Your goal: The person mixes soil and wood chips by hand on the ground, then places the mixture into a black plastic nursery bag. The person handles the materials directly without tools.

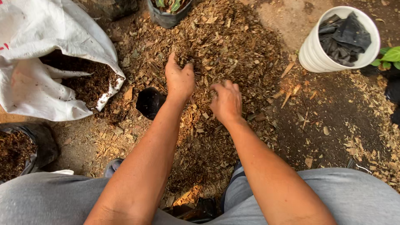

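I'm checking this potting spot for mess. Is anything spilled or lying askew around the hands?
Yes. The white sack lies on its side, its open mouth spilling dark mix onto the ground. A small black grow bag lies tipped over beside the left hand. Both hands, the right hand included, dig in a loose wood-chip pile.

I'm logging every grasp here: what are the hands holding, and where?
No distinct object; both the left hand and right hand dig into the wood-chip pile.
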Action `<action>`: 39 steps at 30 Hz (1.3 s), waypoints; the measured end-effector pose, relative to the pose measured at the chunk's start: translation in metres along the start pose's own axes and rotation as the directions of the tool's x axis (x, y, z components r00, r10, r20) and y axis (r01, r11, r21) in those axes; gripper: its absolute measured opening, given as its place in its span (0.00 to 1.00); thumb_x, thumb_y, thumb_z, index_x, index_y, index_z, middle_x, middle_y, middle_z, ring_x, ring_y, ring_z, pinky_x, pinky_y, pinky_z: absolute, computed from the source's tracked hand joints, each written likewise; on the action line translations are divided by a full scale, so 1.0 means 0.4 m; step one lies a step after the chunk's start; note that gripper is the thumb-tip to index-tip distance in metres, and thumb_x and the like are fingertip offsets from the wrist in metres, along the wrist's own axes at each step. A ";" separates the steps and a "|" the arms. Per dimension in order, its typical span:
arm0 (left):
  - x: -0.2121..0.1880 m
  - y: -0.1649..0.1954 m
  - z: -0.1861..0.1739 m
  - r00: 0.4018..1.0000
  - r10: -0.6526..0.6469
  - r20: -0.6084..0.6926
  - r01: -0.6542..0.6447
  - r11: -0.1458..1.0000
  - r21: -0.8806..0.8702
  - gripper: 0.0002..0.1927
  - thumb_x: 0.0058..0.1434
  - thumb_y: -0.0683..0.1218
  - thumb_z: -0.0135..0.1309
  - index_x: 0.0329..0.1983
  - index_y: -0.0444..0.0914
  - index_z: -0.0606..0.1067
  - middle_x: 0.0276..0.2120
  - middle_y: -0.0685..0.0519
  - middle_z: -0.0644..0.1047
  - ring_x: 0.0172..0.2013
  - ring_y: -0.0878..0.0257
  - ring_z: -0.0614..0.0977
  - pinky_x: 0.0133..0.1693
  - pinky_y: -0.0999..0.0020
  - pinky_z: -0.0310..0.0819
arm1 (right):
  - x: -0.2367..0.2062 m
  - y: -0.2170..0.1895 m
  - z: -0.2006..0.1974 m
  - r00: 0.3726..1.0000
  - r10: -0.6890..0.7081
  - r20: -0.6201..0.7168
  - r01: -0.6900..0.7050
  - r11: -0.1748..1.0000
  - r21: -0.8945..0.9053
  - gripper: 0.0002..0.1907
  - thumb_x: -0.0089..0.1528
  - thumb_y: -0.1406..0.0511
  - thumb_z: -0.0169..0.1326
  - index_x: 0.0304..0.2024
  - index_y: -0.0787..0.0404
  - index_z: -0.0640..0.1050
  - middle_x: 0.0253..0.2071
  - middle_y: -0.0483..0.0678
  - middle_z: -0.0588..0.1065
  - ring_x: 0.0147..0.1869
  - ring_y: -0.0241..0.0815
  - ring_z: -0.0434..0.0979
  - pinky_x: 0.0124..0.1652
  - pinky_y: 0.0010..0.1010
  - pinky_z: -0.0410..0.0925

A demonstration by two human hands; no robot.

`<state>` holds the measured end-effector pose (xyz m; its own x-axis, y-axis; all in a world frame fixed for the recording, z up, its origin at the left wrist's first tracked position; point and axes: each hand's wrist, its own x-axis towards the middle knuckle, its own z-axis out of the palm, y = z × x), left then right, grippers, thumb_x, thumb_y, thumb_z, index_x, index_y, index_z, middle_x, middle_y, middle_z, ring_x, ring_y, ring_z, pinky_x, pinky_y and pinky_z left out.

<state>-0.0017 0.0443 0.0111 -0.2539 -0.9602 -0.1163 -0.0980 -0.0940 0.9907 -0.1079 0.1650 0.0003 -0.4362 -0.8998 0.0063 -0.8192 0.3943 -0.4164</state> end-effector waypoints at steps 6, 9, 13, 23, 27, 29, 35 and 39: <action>0.034 -0.087 0.022 0.994 0.010 -0.104 -0.013 1.000 -0.024 0.26 0.61 0.36 0.52 0.63 0.25 0.66 0.47 0.42 0.80 0.46 0.55 0.81 0.51 0.62 0.74 | 0.026 -0.042 0.093 0.958 -0.103 0.268 0.152 0.974 -0.167 0.12 0.60 0.64 0.59 0.46 0.51 0.84 0.46 0.53 0.75 0.52 0.53 0.71 0.55 0.48 0.64; 0.038 -0.097 0.017 0.995 -0.072 -0.075 0.070 0.997 -0.028 0.27 0.61 0.37 0.52 0.64 0.25 0.65 0.44 0.43 0.80 0.44 0.58 0.81 0.49 0.64 0.75 | 0.046 -0.060 0.117 0.932 -0.108 0.347 0.227 0.918 -0.325 0.14 0.58 0.70 0.57 0.45 0.52 0.84 0.49 0.54 0.75 0.53 0.52 0.73 0.54 0.47 0.65; 0.043 -0.085 -0.003 0.974 -0.223 -0.036 0.222 0.974 -0.047 0.30 0.60 0.38 0.51 0.67 0.26 0.61 0.40 0.40 0.79 0.39 0.57 0.80 0.45 0.64 0.76 | 0.065 -0.063 0.144 0.914 -0.017 0.406 0.184 0.908 -0.377 0.15 0.60 0.72 0.54 0.46 0.54 0.83 0.48 0.55 0.75 0.51 0.52 0.75 0.53 0.48 0.67; 0.063 -0.101 -0.038 0.943 -0.325 0.069 0.326 0.945 -0.008 0.37 0.67 0.39 0.50 0.76 0.31 0.48 0.68 0.31 0.62 0.63 0.47 0.71 0.60 0.54 0.68 | 0.040 0.020 0.011 0.943 0.312 0.114 -0.316 0.949 0.015 0.10 0.69 0.62 0.52 0.49 0.56 0.80 0.48 0.50 0.76 0.49 0.51 0.76 0.50 0.47 0.69; 0.042 -0.137 -0.036 0.918 -0.366 0.150 0.362 0.931 0.055 0.38 0.66 0.44 0.49 0.76 0.35 0.48 0.70 0.34 0.59 0.66 0.46 0.68 0.62 0.54 0.65 | -0.011 0.127 -0.055 0.884 0.466 0.034 -0.467 0.882 0.066 0.07 0.67 0.63 0.54 0.46 0.55 0.79 0.48 0.48 0.75 0.47 0.51 0.75 0.47 0.48 0.69; 0.005 -0.155 -0.024 0.908 -0.383 0.172 0.358 0.920 0.159 0.34 0.68 0.48 0.47 0.75 0.37 0.54 0.69 0.35 0.65 0.66 0.46 0.70 0.65 0.55 0.64 | -0.035 0.179 -0.053 0.876 0.441 -0.196 -0.393 0.887 0.242 0.08 0.64 0.65 0.55 0.46 0.58 0.77 0.47 0.49 0.75 0.48 0.47 0.77 0.49 0.44 0.71; -0.163 -0.166 -0.018 0.852 -0.503 0.147 0.296 0.694 0.657 0.38 0.70 0.59 0.49 0.78 0.49 0.46 0.76 0.38 0.42 0.71 0.35 0.51 0.66 0.42 0.55 | -0.088 0.206 -0.014 0.778 0.579 -0.245 -0.549 0.816 0.183 0.09 0.64 0.66 0.55 0.47 0.58 0.77 0.49 0.52 0.78 0.49 0.45 0.80 0.51 0.38 0.72; -0.229 -0.194 -0.008 0.779 -0.584 0.227 0.142 0.517 0.844 0.59 0.57 0.57 0.66 0.78 0.47 0.37 0.75 0.40 0.41 0.73 0.39 0.48 0.67 0.49 0.59 | -0.100 0.081 0.055 0.744 0.590 0.314 -0.634 0.771 0.056 0.18 0.67 0.60 0.53 0.59 0.54 0.73 0.50 0.49 0.78 0.51 0.45 0.81 0.54 0.39 0.72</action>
<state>0.0323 0.1388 -0.0549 -0.3588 -0.6339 -0.6851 -0.8988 0.0366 0.4368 -0.1089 0.2097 -0.0336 -0.6909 -0.4959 -0.5261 -0.3343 0.8643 -0.3757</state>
